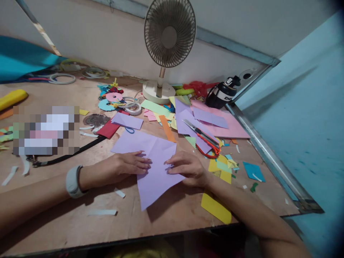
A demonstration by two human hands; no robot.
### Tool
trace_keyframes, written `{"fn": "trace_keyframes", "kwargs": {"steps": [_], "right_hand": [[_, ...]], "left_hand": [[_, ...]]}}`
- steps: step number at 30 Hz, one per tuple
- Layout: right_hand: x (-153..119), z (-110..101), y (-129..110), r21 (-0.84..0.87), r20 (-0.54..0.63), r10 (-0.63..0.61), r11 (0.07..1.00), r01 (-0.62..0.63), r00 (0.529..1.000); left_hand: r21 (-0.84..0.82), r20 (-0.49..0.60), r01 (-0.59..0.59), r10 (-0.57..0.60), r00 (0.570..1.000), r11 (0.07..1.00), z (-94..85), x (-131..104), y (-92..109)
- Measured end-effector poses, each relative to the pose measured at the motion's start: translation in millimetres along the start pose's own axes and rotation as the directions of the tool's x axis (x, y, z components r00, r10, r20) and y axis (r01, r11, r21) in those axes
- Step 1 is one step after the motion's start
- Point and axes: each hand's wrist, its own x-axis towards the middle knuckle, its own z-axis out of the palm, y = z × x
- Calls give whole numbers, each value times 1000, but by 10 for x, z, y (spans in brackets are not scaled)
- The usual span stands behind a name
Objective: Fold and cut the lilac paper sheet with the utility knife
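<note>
Lavender paper sheet (156, 182), creased, lies at the near middle of a wooden counter (59, 222) under two hands. The left hand (130, 163) rests flat on it, fingers stretched out and close together; the right hand (188, 167) bends its fingers over the right side, though whether they pinch the edge cannot be told. A pale wristband (74, 182) circles the left wrist. Farther right, a utility knife (200, 133) lies across other lavender paper (185, 111). A fan (169, 37) stands at the far side, left of a black bottle (219, 99).
</note>
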Motion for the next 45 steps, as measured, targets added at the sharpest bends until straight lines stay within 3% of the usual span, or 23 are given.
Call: {"fn": "trace_keyframes", "kwargs": {"steps": [3,6,10,14,18,28,45], "right_hand": [[35,44,-38,116,-33,25,993,-21,999],[50,98,-87,196,-64,151,971,-136,986],[48,134,-144,218,-35,437,881,-420,899],[124,165,-157,89,-54,564,825,-559,824],[242,209,-92,-29,-154,579,807,-589,801],[326,241,-3,-90,-163,644,744,-661,747],[330,232,24,-77,-142,687,710,-700,712]], "left_hand": [[63,69,-11,7,998,998,-51,38,67],[167,29,-28,24,999,986,-85,30,125],[266,1,15,-16,1000,964,-111,-21,190],[270,84,36,-61,995,962,-123,-64,247],[326,50,35,-54,997,945,-121,-91,268],[474,-29,44,-34,999,880,-50,-117,305],[426,-41,82,-71,997,901,-63,-104,305]]}}
